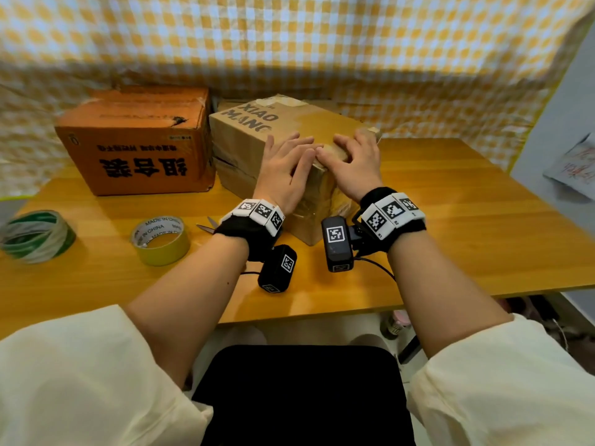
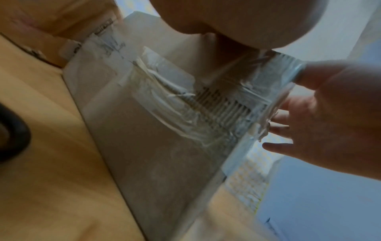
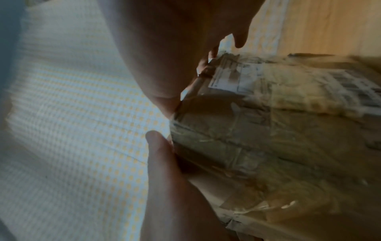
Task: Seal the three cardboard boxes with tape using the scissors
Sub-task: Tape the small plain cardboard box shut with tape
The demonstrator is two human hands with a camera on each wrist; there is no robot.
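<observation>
A brown cardboard box (image 1: 244, 133) printed XIAO MANG stands mid-table, with wrinkled clear tape (image 2: 175, 101) over an old label on its side. My left hand (image 1: 286, 165) lies flat on its near top corner, fingers straight. My right hand (image 1: 351, 162) rests beside it with fingers arched, fingertips on the top, thumb (image 3: 158, 151) against the box's edge (image 3: 268, 130). An orange box (image 1: 135, 140) sits to the left. The scissors (image 1: 206, 225) lie on the table, mostly hidden behind my left wrist. A yellow tape roll (image 1: 160, 240) stands left of them.
A green-and-white tape roll (image 1: 37, 236) lies at the table's left edge. The wooden table (image 1: 467, 220) stretches bare to the right of the boxes. A yellow checked cloth (image 1: 289, 43) hangs close behind. A strip of more cardboard (image 1: 227, 104) shows behind the brown box.
</observation>
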